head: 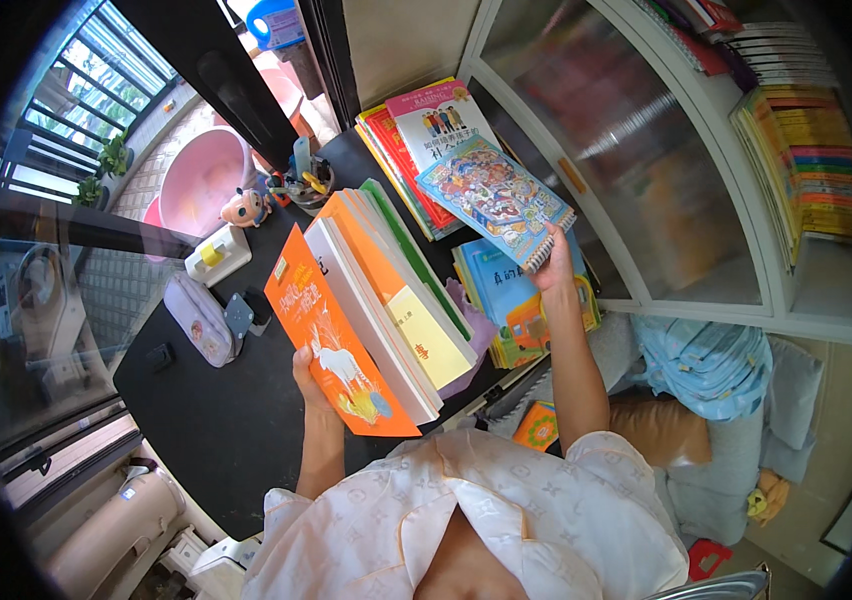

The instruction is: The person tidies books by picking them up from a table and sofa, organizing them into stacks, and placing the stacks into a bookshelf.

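Note:
An orange book (336, 345) with a white animal on its cover leans at the front of a row of upright books. My left hand (313, 379) grips its left edge, fingers hidden behind the cover. Behind it stand thick white-paged volumes, a cream booklet (437, 341) and a green-edged book (415, 259). On the right, my right hand (555, 262) holds a blue spiral-bound book (497, 199) by its wire binding. That book overlaps a pink and white book (433, 112) on the far stack. Below it lies a pile topped by a blue picture book (501, 281) with an orange bus.
The black desk (208, 435) carries a lilac pencil case (201, 319), a white box with a yellow part (218, 255), a toy figure (244, 208) and a pen holder (313, 184). A cabinet with translucent doors (621, 150) borders the right. Cushions (718, 465) lie below it.

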The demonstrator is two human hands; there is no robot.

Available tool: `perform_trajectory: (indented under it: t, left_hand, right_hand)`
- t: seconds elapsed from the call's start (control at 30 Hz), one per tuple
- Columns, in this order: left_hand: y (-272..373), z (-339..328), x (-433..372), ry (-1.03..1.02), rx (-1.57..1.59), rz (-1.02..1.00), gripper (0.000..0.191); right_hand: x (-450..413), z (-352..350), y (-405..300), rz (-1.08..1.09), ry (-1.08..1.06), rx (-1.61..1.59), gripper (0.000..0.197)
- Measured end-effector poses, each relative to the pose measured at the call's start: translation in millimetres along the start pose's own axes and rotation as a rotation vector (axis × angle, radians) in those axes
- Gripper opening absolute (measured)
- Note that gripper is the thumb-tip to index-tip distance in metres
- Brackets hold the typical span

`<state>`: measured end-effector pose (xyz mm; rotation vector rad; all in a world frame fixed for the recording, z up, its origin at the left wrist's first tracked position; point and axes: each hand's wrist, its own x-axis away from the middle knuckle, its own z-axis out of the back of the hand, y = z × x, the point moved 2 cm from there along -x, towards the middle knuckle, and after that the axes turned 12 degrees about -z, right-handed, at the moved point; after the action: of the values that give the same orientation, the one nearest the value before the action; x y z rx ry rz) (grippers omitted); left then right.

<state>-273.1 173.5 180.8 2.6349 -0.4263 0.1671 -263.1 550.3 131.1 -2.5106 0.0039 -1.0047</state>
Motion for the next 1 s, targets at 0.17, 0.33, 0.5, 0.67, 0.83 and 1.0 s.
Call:
perform_trajectory:
  t: [0.17, 0.33, 0.5, 0.67, 0.83, 1.0]
  left_hand:
    - [-10.2, 9.3, -16.2, 0.009, -0.038, -0.026, 0.052]
    - [-44.1, -36.4, -95.9, 0.022, -0.077, 0.047, 0.054]
    - [-76.3, -65.8, -176.7, -0.09, -0.102, 0.097, 0.052]
    - [-98.2, -46.8, -159.7, -0.152, -0.22, 0.106, 0.049]
    - [-101.1, -14.0, -116.1, 0.068, -0.122, 0.147, 0.042]
    - [-67.9, 20.3, -73.3, 0.171, -0.285, 0.116, 0.046]
  right_hand:
    - [31.2, 41.1, -25.7, 0.135, 0.066, -0.039, 0.024]
    - [119.5, 10.6, -38.4, 0.297, 0.003, -0.152, 0.029]
    - [157.9, -1.7, -40.3, 0.321, -0.221, -0.241, 0.019]
    - [139.0, -82.4, 5.5, 0.501, 0.186, 0.088, 0.04]
    - [122.5, -98.7, 109.2, 0.604, 0.175, 0.303, 0.048]
    - [149.8, -39.7, 110.9, 0.158, 0.211, 0.756, 0.031]
